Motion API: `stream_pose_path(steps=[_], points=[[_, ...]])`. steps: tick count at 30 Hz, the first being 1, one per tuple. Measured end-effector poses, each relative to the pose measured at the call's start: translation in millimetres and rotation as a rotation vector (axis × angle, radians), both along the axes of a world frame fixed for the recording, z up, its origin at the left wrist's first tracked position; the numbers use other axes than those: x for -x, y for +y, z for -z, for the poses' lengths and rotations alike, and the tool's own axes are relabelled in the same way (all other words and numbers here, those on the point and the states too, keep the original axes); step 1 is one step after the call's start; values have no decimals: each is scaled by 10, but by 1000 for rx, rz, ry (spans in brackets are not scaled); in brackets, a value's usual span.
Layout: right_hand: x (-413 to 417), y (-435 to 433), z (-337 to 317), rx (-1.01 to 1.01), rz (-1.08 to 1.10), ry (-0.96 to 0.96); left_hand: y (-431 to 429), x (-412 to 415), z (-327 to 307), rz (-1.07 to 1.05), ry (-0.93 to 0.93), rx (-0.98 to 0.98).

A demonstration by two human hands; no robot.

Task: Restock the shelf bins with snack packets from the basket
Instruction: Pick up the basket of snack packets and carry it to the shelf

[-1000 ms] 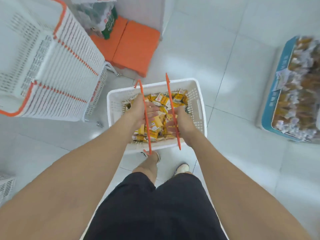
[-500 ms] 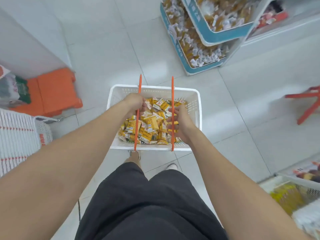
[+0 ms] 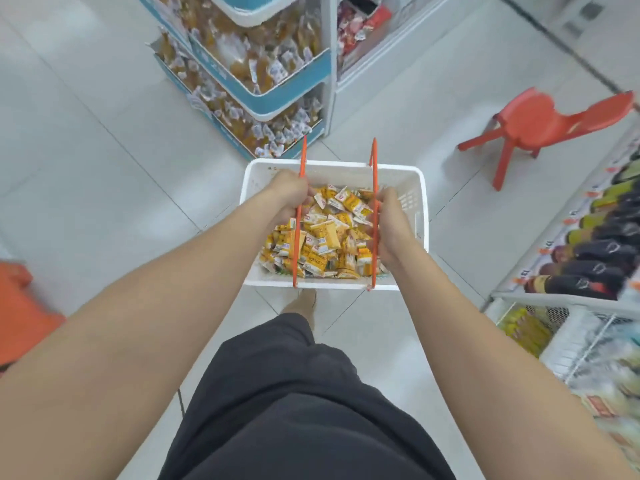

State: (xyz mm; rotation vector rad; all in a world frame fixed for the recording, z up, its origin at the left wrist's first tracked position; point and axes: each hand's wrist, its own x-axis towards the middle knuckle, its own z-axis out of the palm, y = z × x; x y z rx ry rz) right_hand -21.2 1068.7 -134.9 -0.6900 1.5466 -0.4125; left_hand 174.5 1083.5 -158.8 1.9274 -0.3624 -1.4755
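White plastic forms the basket [image 3: 339, 175], which sits at the centre of the frame, carried in front of the person by its two thin orange handles. The left hand [image 3: 289, 194] has its fingers curled round the left handle [image 3: 296, 244] near the basket's far left corner, and the right hand [image 3: 391, 230] is wrapped round the right handle [image 3: 374, 168] along the basket's right side; both handles stand upright above the rim. Inside the basket lies a loose heap of yellow and white snack packets [image 3: 325, 237], piled between the two handles and reaching toward the near wall. Just beyond the basket's far edge, in the upper middle of the frame, stands a rack of blue-fronted shelf bins [image 3: 221, 72] stacked in tiers, each holding small clear-wrapped brownish snacks. A red plastic chair [image 3: 530, 123] stands on the pale floor tiles [image 3: 86, 150] in the upper right, well apart from the basket. Along the right edge a shelf carries a row of dark bottles [image 3: 595, 258] lying on their sides, with blurred packaged goods below them. An orange object [image 3: 17, 306] shows at the left edge, too blurred to identify. Dark shorts [image 3: 294, 393] fill the bottom centre, with one foot [image 3: 304, 303] just below the basket's near wall.
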Motion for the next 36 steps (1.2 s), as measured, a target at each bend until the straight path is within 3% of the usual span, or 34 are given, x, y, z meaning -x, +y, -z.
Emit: stream_pose_path(steps=[10,18,25,32,36], points=[[416,-2485,-238,71,126,125,-2650,362,-192,68,172,-12],[953,-4703,-313,111,181,72,-5062,873,-208,141,122,-29],[1298,-6597,-506,169,82,109,-6855,1206,-292,121,96,-15],[1415,-8391,-622,223,-65,101,-8444,1405,-272,4,158,21],[1409,-9416,-494,242,-83,156,-9367,1459,-184,38,241,-6]])
